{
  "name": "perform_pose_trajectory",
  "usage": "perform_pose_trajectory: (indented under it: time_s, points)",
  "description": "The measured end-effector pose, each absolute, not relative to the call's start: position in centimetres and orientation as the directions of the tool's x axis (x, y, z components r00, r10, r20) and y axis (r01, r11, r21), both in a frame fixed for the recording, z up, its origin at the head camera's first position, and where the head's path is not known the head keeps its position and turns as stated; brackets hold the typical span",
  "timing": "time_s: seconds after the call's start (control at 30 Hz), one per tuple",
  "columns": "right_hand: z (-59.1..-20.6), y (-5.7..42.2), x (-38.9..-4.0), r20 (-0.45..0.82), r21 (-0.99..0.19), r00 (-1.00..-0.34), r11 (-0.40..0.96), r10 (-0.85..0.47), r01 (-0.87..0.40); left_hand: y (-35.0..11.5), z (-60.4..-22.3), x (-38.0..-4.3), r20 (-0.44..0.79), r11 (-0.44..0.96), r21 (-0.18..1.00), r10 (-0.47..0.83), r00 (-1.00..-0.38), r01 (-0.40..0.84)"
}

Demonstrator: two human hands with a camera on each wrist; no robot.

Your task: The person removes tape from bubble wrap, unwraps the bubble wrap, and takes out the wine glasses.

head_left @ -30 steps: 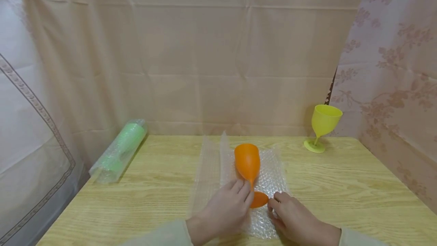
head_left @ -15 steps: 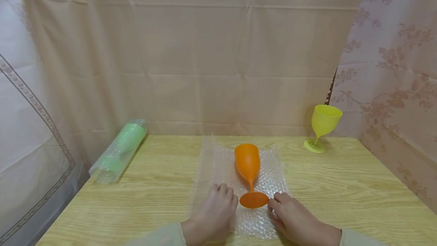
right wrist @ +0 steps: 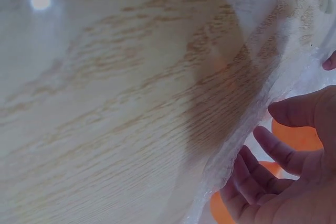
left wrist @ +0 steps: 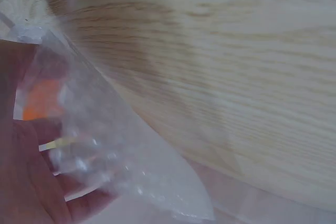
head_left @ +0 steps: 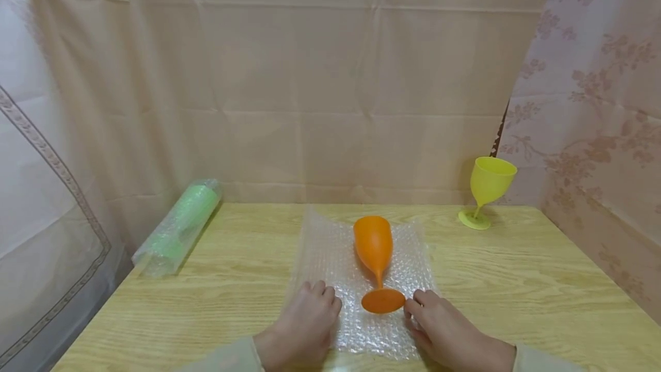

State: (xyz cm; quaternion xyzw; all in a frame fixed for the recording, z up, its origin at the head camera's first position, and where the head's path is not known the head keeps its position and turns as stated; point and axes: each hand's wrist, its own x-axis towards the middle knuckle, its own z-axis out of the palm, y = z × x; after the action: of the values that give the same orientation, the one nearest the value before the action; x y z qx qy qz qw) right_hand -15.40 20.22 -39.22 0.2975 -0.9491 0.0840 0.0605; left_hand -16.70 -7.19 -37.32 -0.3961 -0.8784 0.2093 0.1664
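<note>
An orange goblet (head_left: 374,245) lies on its side, rim away from me, on the right part of a spread sheet of bubble wrap (head_left: 320,245). My left hand (head_left: 308,317), left of the goblet's foot, grips the sheet near its left edge. In the left wrist view, the bubble wrap (left wrist: 105,124) stands up and drapes over those fingers. My right hand (head_left: 449,323) holds the sheet's right edge just beside the orange foot. The right wrist view has the thumb and curled fingers (right wrist: 283,148) right at that edge.
A yellow-green goblet (head_left: 490,182) stands upright at the back right of the wooden table (head_left: 516,286). To the far left lies a green item rolled in bubble wrap (head_left: 178,228). A beige curtain (head_left: 330,85) hangs behind the table, and a floral one (head_left: 599,131) on the right.
My left hand has moved from the goblet's stem out to the left. The upright flap of bubble wrap has flattened to the left, while the right hand and goblet stayed in place.
</note>
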Motion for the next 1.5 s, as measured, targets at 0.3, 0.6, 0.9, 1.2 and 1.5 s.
perform_pose_trajectory:
  time_s: [0.3, 0.6, 0.9, 1.2, 1.5]
  points:
    - [-38.9, 20.0, -15.3, 0.152, -0.132, -0.83, 0.821, -0.536, -0.555, -8.5, -37.8, -17.5, 0.107, 0.626, -0.305, 0.772, -0.627, 0.718]
    - [-38.6, 20.0, -15.4, 0.089, -0.156, -0.849, 0.835, -0.52, -0.528, -9.4, -38.8, -18.0, 0.164, 0.618, -0.197, 0.786, -0.596, 0.761]
    - [-38.6, 20.1, -15.5, 0.101, -0.163, -0.842, 0.826, -0.53, -0.539, -10.1, -39.4, -18.9, 0.191, 0.578, -0.17, 0.814, -0.549, 0.798]
    - [-38.3, 20.5, -15.7, 0.101, -0.2, -0.827, 0.803, -0.553, -0.561, -10.3, -39.5, -19.3, 0.181, 0.567, -0.135, 0.82, -0.543, 0.813]
    - [-37.2, 20.6, -16.2, 0.085, -0.192, -0.797, 0.776, -0.597, -0.602, -10.4, -39.8, -19.5, 0.205, 0.552, -0.141, 0.829, -0.521, 0.822]
